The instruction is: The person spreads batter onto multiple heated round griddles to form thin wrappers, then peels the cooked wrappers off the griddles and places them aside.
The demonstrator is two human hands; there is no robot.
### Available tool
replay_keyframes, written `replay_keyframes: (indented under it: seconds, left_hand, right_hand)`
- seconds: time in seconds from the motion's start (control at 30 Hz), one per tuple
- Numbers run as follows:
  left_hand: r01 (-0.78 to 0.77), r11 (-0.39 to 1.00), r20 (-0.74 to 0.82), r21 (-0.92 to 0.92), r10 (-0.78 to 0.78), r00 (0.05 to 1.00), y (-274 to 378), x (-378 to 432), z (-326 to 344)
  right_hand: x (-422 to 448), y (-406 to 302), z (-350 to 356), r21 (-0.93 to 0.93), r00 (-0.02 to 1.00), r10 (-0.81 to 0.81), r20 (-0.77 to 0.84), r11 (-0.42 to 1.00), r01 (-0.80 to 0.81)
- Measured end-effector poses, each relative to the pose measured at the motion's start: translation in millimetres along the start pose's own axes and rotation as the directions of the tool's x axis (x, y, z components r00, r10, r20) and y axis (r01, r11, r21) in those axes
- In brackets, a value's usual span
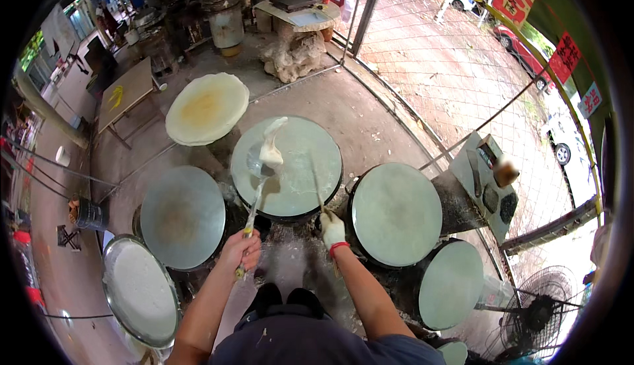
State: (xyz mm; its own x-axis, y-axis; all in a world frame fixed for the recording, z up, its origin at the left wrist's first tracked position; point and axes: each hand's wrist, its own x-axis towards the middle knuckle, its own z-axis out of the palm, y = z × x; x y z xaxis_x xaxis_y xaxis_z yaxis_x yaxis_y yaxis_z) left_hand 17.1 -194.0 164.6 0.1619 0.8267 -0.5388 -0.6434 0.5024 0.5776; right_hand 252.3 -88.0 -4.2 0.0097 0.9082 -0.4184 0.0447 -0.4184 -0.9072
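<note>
My left hand (241, 251) is closed around the handle of a metal ladle (256, 194). At its bowl end, a thick lump of white batter or dough (272, 151) hangs over the middle round griddle (297, 142); whether it touches the surface I cannot tell. My right hand (333, 228), in a white glove with a red band at the wrist, grips a thin stick (315, 179) that reaches over the same griddle. A pale layer appears to coat that griddle. Left of my left hand is a large metal basin (105, 262) of white batter (141, 288).
Round griddles flank me at left (183, 211), right (397, 214) and lower right (450, 285). A large thin pancake (207, 110) lies beyond the left griddle. A fan (539, 313) stands lower right, near a side slab (495, 186) with tools. Wire fencing (436, 63) runs along the right.
</note>
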Motion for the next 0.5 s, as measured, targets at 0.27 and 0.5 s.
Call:
replay_keyframes:
  seconds: [0.27, 0.5]
  left_hand:
    - [-0.024, 0.995, -0.217, -0.1, 0.002, 0.976, 0, -53, 1]
    - [-0.327, 0.883, -0.39, 0.336, 0.446, 0.805, 16, -108, -36]
  right_hand:
    - [-25, 20, 5, -0.008, 0.927, 0.082, 0.366, 0.996, -0.085]
    - [-47, -2, 55, 0.15, 0.889, 0.199, 0.412, 0.948, -0.282]
